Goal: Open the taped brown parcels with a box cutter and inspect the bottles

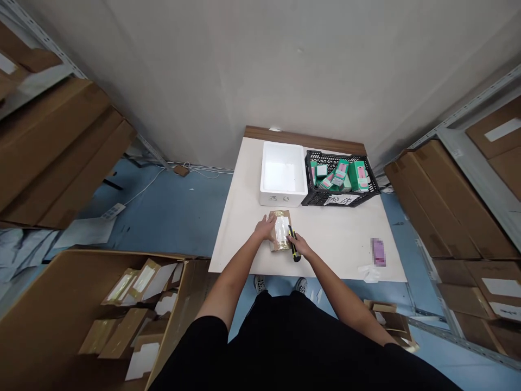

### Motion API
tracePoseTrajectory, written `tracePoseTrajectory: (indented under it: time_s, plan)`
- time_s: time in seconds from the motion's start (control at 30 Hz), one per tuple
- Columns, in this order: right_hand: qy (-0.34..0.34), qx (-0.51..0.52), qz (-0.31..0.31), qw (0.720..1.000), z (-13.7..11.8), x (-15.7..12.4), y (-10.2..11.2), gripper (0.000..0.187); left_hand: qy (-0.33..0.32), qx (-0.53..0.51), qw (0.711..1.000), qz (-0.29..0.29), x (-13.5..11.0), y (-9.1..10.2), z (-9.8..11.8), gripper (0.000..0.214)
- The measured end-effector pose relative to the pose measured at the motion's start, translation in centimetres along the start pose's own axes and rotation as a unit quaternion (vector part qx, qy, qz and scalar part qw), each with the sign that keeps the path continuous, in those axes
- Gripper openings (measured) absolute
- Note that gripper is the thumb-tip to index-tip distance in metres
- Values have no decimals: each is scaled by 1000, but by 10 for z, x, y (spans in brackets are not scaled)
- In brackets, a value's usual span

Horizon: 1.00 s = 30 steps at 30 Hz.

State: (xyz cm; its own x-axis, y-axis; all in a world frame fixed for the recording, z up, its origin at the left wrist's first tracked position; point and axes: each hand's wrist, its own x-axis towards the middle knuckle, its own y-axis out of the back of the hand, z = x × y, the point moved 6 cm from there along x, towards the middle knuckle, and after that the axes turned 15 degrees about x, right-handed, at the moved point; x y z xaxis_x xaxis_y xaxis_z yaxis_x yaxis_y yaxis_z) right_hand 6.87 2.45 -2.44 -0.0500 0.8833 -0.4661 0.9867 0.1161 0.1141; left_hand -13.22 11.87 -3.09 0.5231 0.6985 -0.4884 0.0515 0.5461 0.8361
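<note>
A small taped cardboard box [280,232] with a white label lies on the pale table [325,239], near its front edge. My left hand [265,227] rests flat on the box's left side, fingers stretched out. In my right hand [300,244] is a black and yellow box cutter [294,248], its front end at the box's right edge. Whether the blade touches the tape is too small to tell. Just behind the box stands a white foam bin [283,200] with handwriting on its front.
A black plastic crate [311,196] of green and white boxes stands beside the foam bin. A blurred purple item [378,252] and white scraps [370,272] lie at the table's right. A large carton [191,293] of parcels stands left. Shelves with cartons [435,201] flank both sides.
</note>
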Motion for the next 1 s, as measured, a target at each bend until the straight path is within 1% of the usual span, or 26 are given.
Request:
tracePoseTrajectory:
  time_s: [0.03, 0.1, 0.13, 0.2, 0.27, 0.37, 0.47, 0.6, 0.73, 0.9, 1.0]
  plan:
    - [-11, 6, 10, 1000, -3, -1, 5, 42, 7, 18, 1000, 0, 3, 0, 4, 151]
    - [-37, -14, 32, 999, -11, -3, 16, 40, 24, 20, 999, 25, 5, -4, 17, 150]
    - [-44, -45, 42, 997, -17, -2, 21, 39, 36, 9, 999, 40, 5, -7, 26, 149]
    - [-34, -139, 63, 988, -35, 3, 29, 36, 67, -18, 996, 58, 5, -15, 44, 148]
    - [-14, -241, 69, 968, -54, 13, 29, 38, 96, -34, 993, 53, 7, -21, 59, 150]
    - [-13, -341, 46, 939, -73, 33, 16, 44, 116, -70, 989, 51, 10, -24, 72, 150]
    - [-24, -391, 21, 920, -80, 50, 1, 46, 119, -83, 988, 50, 11, -25, 72, 148]
    - [-35, -417, 14, 908, -83, 60, -10, 45, 125, -50, 991, 24, 11, -29, 69, 146]
    - [-32, -425, 14, 905, -84, 61, -12, 44, 126, -50, 991, 19, 13, -31, 71, 146]
    - [-35, -436, 8, 899, -87, 62, -12, 44, 131, -95, 986, 26, 14, -32, 70, 146]
    - [-38, -443, 3, 896, -89, 62, -12, 42, 134, -87, 987, 17, 14, -32, 69, 144]
